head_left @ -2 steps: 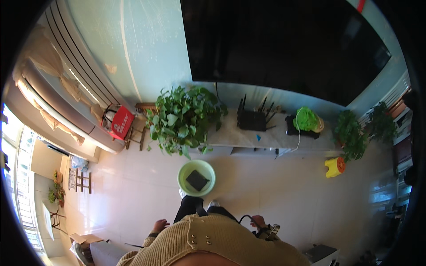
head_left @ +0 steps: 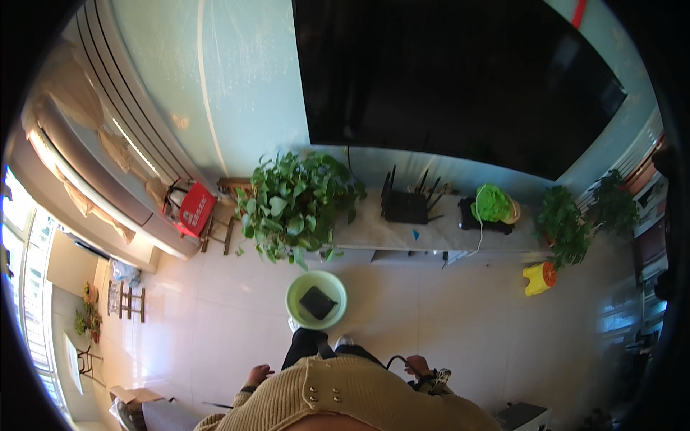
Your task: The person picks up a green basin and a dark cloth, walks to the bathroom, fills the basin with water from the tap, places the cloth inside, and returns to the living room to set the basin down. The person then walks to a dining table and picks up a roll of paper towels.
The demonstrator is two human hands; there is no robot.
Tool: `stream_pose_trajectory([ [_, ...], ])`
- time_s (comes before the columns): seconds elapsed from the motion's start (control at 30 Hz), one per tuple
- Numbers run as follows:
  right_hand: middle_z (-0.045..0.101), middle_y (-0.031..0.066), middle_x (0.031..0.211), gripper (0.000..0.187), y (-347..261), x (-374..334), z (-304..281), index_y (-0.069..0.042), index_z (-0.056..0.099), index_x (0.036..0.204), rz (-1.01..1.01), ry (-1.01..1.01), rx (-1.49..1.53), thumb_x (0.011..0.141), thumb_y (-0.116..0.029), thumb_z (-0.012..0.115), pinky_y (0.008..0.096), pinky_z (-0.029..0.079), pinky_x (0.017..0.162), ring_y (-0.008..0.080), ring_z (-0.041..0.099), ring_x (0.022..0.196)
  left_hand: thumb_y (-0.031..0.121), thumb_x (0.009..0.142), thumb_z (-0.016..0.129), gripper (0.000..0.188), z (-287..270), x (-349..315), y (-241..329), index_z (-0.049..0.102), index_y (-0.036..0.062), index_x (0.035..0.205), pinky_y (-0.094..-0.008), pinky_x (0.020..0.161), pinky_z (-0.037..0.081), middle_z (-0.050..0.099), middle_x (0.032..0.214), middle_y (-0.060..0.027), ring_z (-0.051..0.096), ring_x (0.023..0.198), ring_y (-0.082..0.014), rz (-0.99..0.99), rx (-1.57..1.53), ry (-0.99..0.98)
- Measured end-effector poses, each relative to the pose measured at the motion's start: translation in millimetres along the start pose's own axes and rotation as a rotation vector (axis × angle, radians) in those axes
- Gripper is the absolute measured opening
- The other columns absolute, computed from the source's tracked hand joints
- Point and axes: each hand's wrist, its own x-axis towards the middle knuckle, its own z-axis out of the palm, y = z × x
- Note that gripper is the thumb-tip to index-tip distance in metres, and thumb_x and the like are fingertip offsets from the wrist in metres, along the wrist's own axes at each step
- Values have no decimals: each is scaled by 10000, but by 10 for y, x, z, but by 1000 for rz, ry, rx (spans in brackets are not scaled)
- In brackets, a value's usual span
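My left hand (head_left: 259, 375) hangs beside my body at the lower left, its fingers loosely apart and nothing in them. On the other side my right hand (head_left: 416, 365) hangs low too, fingers slightly bent, with no held thing visible. A black cable (head_left: 397, 358) loops from my waist to the right wrist, where a metal-and-black device (head_left: 440, 381) sits. Ahead of my feet a pale green basin (head_left: 291, 305) stands on the floor, apart from both hands. A dark, flat, roughly square object (head_left: 317, 302) lies in it.
Beyond the basin runs a low cabinet (head_left: 359, 228) with a leafy plant (head_left: 291, 208), a black router (head_left: 405, 207) and a green leafy bundle (head_left: 493, 203). A large television (head_left: 453, 79) hangs above. A yellow stool (head_left: 536, 279) stands right, a red bag (head_left: 194, 208) left.
The view has tilted up slightly, so the basin, cabinet and hands appear a little lower. Both hands still hang at my sides.
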Motion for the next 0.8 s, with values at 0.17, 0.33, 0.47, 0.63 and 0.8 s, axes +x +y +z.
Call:
stream_pose_trajectory([
  [0.17,423,111,545,223,-252,203,-92,-64,448,596,20,-69,0,797,-142,503,397,371,454,253,433,488,241,798,537,239,-230,520,-453,497,65,642,-383,520,405,489,569,-64,537,587,-186,754,1294,-89],
  [0.33,300,34,571,337,-270,426,41,-115,283,596,115,133,404,858,-168,489,336,202,514,160,287,507,237,801,533,198,-394,635,-490,544,56,721,-350,555,426,544,645,-71,550,639,-170,56,385,-38],
  [0.47,409,47,528,291,-121,809,193,-80,398,577,-248,90,-116,838,-173,488,340,299,431,164,396,454,220,806,533,181,-341,629,-291,557,43,777,-332,567,436,562,686,-68,557,673,-166,15,307,-22],
  [0.63,526,62,519,171,-6,1057,237,-65,531,651,-247,39,-286,752,-199,563,322,454,461,175,562,498,198,811,533,180,-349,539,-463,573,26,847,-309,583,449,584,739,-65,567,716,-161,191,487,-69],
  [0.8,494,67,512,225,-173,717,131,-39,527,620,-39,95,192,801,-169,495,310,417,386,177,518,425,176,817,534,202,-394,424,-994,589,9,917,-287,598,462,606,791,-62,576,759,-156,163,524,-4],
])
